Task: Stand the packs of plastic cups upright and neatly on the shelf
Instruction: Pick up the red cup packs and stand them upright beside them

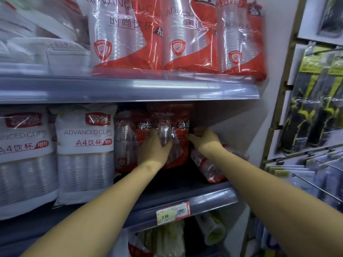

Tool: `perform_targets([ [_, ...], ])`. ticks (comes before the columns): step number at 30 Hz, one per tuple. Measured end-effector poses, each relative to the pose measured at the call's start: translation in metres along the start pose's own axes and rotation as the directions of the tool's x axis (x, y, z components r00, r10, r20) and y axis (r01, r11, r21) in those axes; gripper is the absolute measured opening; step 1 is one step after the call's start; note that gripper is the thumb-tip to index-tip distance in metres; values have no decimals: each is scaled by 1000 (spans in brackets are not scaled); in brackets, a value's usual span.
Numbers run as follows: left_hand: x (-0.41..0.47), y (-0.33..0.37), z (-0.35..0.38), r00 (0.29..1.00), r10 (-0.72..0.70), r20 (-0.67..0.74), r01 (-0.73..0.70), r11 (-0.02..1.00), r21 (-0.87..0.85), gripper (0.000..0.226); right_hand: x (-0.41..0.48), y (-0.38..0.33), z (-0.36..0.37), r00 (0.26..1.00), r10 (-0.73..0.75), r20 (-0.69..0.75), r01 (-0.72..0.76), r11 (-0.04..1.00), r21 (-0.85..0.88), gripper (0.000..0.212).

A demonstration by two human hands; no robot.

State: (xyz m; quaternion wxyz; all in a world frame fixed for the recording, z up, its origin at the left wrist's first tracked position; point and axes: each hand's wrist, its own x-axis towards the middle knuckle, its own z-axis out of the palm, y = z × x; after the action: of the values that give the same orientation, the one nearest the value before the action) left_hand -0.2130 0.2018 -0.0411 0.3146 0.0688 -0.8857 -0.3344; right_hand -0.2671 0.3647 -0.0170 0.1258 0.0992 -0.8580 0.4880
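On the middle shelf point(185, 199) a red and clear pack of plastic cups point(178, 130) stands upright, deep at the back. My left hand point(154, 149) is wrapped around its front. My right hand point(202, 138) grips its right edge near the top. Another red pack point(124, 141) stands upright just left of it. A further red pack point(207, 166) lies tipped on its side under my right forearm, against the shelf's right wall.
White packs of cups point(85, 151) stand at the left of the same shelf. Three red packs point(176, 34) stand on the shelf above. A price tag point(173, 213) marks the shelf's front rail. Hanging goods point(315, 108) fill a pegboard at right.
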Motion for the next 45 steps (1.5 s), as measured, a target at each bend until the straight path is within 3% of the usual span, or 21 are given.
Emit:
perform_targets([
  [4,-5,13,2,987,61,150,-58,998,-30,40,-17,-3,-22,999,-22,-41,23,999,30,49],
  [9,-13,37,14,967,73,245,-48,993,-107,43,-37,-3,-57,994,1,-113,-2,1000,-11,38],
  [17,-25,65,39,924,107,366,-41,982,-184,56,-53,16,-100,989,24,-146,-37,996,-85,48],
  [21,-32,71,50,898,137,419,-88,987,-134,64,-59,23,-109,988,43,-150,-62,990,-125,45],
  [26,-43,74,68,856,208,474,-224,974,-23,92,-61,31,-112,991,41,-124,-64,980,-187,42],
  [31,-53,78,93,856,175,486,-274,952,140,114,-60,32,-109,993,63,-95,-83,971,-225,41],
  [34,-55,77,101,865,170,472,-269,951,152,109,-58,34,-105,992,113,-53,-123,965,-232,42],
  [37,-54,74,103,884,214,415,-295,945,142,90,-58,39,-102,989,143,-41,-149,966,-211,43],
  [42,-52,70,96,897,250,363,-290,955,58,73,-59,38,-99,992,88,-85,-100,985,-141,38],
  [45,-45,64,86,920,222,324,-208,975,-77,70,-55,38,-98,987,102,-127,-109,993,-50,47],
])
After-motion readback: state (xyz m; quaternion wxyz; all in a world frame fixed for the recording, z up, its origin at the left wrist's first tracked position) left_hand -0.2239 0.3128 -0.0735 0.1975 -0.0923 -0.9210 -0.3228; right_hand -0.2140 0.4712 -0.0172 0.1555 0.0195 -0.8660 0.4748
